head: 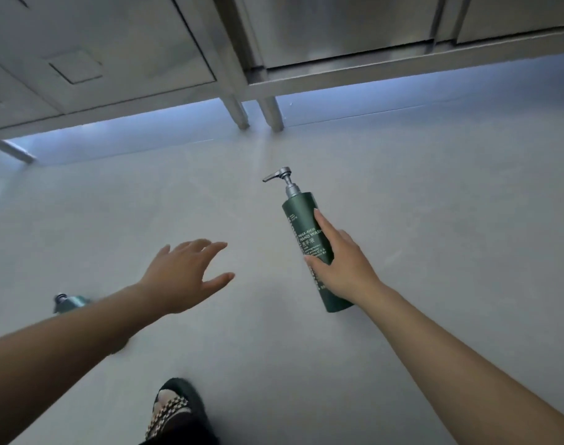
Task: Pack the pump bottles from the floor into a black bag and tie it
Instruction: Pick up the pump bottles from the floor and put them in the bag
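Head cam: my right hand (pixel 341 264) wraps the dark green pump bottle (pixel 306 232), pump pointing away from me. Left hand (pixel 181 274) spread, empty, over the floor (pixel 114 213). A 2nd bottle (pixel 69 301) peeks from under my left forearm; contents can't tell.

Dark green pump bottle (pixel 306 232) with white lettering and a silver-grey pump head (pixel 282 176). Pale grey floor (pixel 434 203), lit bluish at the far edge. Brushed steel-grey cabinets (pixel 338 33). Near foot: black sandal (pixel 178 409) with a black-and-white checked strap.
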Demonstrator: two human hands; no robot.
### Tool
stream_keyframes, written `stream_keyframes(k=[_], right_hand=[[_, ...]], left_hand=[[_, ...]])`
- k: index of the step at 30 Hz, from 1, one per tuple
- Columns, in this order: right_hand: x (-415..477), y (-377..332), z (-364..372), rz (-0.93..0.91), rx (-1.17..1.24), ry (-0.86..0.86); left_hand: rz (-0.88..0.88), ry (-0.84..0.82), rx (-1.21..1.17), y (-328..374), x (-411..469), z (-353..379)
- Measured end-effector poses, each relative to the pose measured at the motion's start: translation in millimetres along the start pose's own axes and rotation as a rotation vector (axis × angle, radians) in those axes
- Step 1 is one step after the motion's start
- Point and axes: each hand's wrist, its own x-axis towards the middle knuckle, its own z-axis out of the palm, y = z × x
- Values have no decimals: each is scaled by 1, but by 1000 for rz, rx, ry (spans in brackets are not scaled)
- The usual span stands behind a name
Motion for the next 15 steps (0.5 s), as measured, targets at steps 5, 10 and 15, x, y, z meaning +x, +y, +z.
stream_keyframes(k=[5,10,15], right_hand=[[6,-34,38,-75,-42,-98],[3,-59,88,-80,-49,-84],[-10,-86,152,-33,-31,-146]], left_hand=[[-109,17,-85,-48,-27,17],[-124,29,-129,-93,-40,54],[-201,-6,-220,-149,-66,87]])
